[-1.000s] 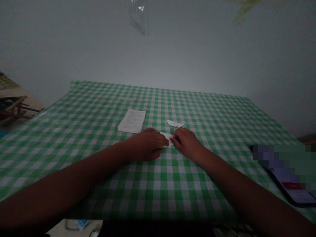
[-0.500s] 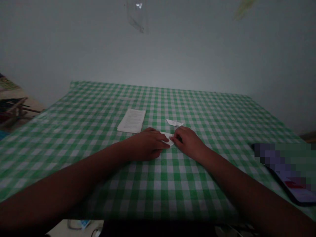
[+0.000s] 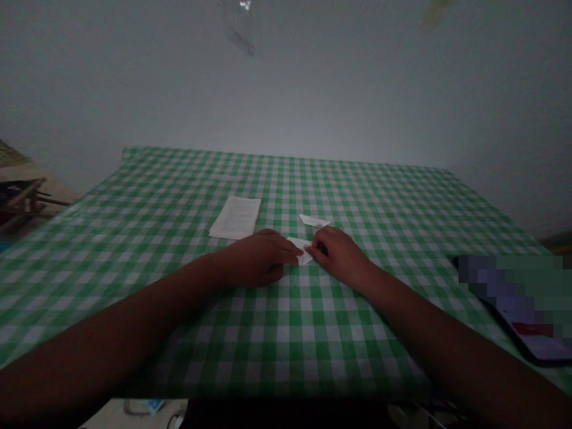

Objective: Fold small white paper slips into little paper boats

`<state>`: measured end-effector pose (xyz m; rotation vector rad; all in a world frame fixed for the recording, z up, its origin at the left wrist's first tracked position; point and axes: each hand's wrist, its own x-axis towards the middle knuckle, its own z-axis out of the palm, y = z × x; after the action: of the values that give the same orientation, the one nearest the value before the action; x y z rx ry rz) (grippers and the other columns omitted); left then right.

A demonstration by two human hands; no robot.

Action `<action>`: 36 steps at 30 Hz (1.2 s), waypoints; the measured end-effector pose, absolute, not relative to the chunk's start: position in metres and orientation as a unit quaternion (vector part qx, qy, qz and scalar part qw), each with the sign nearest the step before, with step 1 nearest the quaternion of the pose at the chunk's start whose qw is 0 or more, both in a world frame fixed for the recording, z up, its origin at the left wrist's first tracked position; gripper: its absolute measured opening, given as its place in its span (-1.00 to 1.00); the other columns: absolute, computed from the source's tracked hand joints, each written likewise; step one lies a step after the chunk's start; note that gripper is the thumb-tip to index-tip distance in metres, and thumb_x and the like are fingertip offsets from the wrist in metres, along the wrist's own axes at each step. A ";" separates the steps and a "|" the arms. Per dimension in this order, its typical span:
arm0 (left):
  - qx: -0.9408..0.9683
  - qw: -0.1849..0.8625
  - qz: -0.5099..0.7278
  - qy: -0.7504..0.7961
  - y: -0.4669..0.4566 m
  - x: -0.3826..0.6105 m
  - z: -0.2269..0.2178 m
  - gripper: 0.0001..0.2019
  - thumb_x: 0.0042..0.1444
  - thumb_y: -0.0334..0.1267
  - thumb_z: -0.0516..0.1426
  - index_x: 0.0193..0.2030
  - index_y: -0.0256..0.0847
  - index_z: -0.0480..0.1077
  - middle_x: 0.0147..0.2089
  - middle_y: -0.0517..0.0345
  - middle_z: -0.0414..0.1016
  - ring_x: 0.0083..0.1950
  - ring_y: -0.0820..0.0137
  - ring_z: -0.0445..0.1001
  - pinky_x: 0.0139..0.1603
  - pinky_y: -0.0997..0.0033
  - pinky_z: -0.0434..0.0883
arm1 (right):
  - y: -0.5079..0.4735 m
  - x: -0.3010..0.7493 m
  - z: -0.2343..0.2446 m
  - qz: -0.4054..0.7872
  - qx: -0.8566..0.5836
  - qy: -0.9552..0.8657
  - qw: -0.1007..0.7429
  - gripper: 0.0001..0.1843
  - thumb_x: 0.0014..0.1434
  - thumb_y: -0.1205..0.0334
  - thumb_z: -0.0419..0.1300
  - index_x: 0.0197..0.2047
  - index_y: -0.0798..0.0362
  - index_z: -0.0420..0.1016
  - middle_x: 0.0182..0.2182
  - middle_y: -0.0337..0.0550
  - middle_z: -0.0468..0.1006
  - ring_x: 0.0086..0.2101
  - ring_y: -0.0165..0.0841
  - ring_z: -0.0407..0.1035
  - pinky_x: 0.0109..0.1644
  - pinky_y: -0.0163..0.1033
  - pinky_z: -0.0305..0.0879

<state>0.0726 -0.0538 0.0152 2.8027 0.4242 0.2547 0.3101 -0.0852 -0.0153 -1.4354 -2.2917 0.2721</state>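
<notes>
A small piece of folded printed paper [image 3: 305,260] lies on the checked cloth between my hands. My left hand [image 3: 263,256] rests over its left part, fingers stretched out and lying flat, the index fingertip on the paper. My right hand [image 3: 333,251] is closed, with thumb and index finger pinched at the paper's right edge. Just beyond the right hand lies another folded paper piece [image 3: 314,221] with pointed ends. Past my left hand is a stack of printed paper sheets [image 3: 236,217]. Part of the folded paper is hidden under my fingers.
A green and white checked tablecloth [image 3: 286,333] covers the table, which meets a pale wall [image 3: 313,89] at the back. At the right edge lies a phone [image 3: 513,316], its screen blurred out. A clear plastic pouch [image 3: 239,30] hangs on the wall.
My left hand has drawn slightly back to the left, baring more of the folded paper. The right hand keeps its pinch at the edge. The whole view has shifted a little.
</notes>
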 end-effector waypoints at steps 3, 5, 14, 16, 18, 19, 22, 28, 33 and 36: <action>0.970 0.155 0.099 0.160 -0.054 0.075 0.013 -0.52 0.09 -0.47 0.10 0.17 -0.15 0.38 0.14 0.07 0.51 0.15 0.24 0.45 0.27 0.08 0.28 | -0.086 0.310 -0.014 0.096 -0.518 -0.823 0.210 -0.82 0.27 0.21 0.18 -0.37 0.03 0.34 -0.37 -0.15 0.44 -0.29 -0.28 0.32 -0.19 -0.18 0.22; 0.970 0.150 0.101 0.160 -0.054 0.076 0.011 -0.53 0.09 -0.48 0.10 0.17 -0.17 0.39 0.15 0.03 0.50 0.16 0.23 0.44 0.25 0.08 0.30 | -0.086 0.310 -0.014 0.099 -0.518 -0.824 0.209 -0.83 0.27 0.22 0.18 -0.37 0.02 0.35 -0.36 -0.15 0.44 -0.28 -0.28 0.32 -0.19 -0.18 0.22; 0.975 0.131 0.072 0.164 -0.055 0.078 0.014 -0.54 0.09 -0.48 0.13 0.14 -0.10 0.43 0.17 0.05 0.46 0.17 0.21 0.41 0.24 0.09 0.29 | -0.084 0.311 -0.016 0.108 -0.519 -0.823 0.207 -0.84 0.29 0.20 0.17 -0.34 0.03 0.35 -0.34 -0.14 0.45 -0.26 -0.28 0.33 -0.15 -0.17 0.23; 0.979 0.112 0.058 0.161 -0.056 0.078 0.016 -0.55 0.11 -0.47 0.13 0.16 -0.10 0.42 0.18 0.04 0.46 0.15 0.20 0.42 0.23 0.10 0.28 | -0.084 0.310 -0.016 0.108 -0.517 -0.824 0.205 -0.83 0.29 0.20 0.17 -0.35 0.04 0.35 -0.35 -0.14 0.45 -0.26 -0.28 0.32 -0.15 -0.17 0.22; 0.983 0.084 0.046 0.157 -0.058 0.079 0.018 -0.55 0.12 -0.46 0.12 0.16 -0.12 0.41 0.17 0.03 0.46 0.14 0.19 0.42 0.21 0.09 0.27 | -0.084 0.310 -0.016 0.105 -0.517 -0.824 0.206 -0.83 0.28 0.21 0.18 -0.35 0.04 0.35 -0.36 -0.15 0.44 -0.27 -0.29 0.32 -0.16 -0.18 0.21; 0.985 0.069 0.039 0.156 -0.059 0.080 0.018 -0.55 0.13 -0.46 0.12 0.17 -0.13 0.40 0.17 0.02 0.46 0.13 0.18 0.42 0.20 0.08 0.27 | -0.084 0.310 -0.016 0.104 -0.517 -0.824 0.208 -0.83 0.28 0.21 0.19 -0.36 0.04 0.35 -0.36 -0.16 0.44 -0.28 -0.29 0.31 -0.17 -0.18 0.21; 0.987 0.026 0.016 0.155 -0.066 0.083 0.019 -0.58 0.15 -0.43 0.11 0.16 -0.18 0.38 0.14 0.01 0.46 0.10 0.16 0.42 0.16 0.09 0.27 | -0.084 0.310 -0.016 0.102 -0.518 -0.823 0.212 -0.83 0.27 0.22 0.19 -0.37 0.04 0.35 -0.37 -0.17 0.44 -0.29 -0.30 0.31 -0.20 -0.20 0.20; 0.985 -0.029 0.016 0.168 -0.081 0.088 0.014 -0.66 0.21 -0.43 0.05 0.12 -0.28 0.38 0.08 -0.06 0.48 0.04 0.16 0.43 0.12 0.10 0.28 | -0.083 0.309 -0.016 0.106 -0.519 -0.821 0.213 -0.82 0.27 0.23 0.20 -0.37 0.03 0.34 -0.37 -0.17 0.44 -0.28 -0.29 0.32 -0.19 -0.19 0.21; 0.986 0.017 0.007 0.163 -0.075 0.083 0.012 -0.61 0.20 -0.39 0.08 0.18 -0.19 0.39 0.23 -0.04 0.40 0.14 0.14 0.41 0.16 0.12 0.30 | -0.084 0.310 -0.015 0.104 -0.516 -0.822 0.218 -0.82 0.27 0.22 0.20 -0.37 0.02 0.34 -0.37 -0.17 0.44 -0.29 -0.29 0.32 -0.19 -0.19 0.22; 0.982 0.082 0.036 0.169 -0.067 0.078 0.011 -0.55 0.16 -0.38 0.11 0.20 -0.06 0.39 0.28 0.06 0.36 0.22 0.16 0.38 0.24 0.08 0.26 | -0.084 0.311 -0.015 0.106 -0.516 -0.820 0.223 -0.82 0.25 0.21 0.23 -0.37 0.03 0.34 -0.37 -0.18 0.44 -0.29 -0.30 0.32 -0.19 -0.19 0.22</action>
<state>0.0778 -0.0671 0.0107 2.9331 0.5040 0.1090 0.3112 -0.0837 -0.0148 -1.4241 -2.2647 0.2926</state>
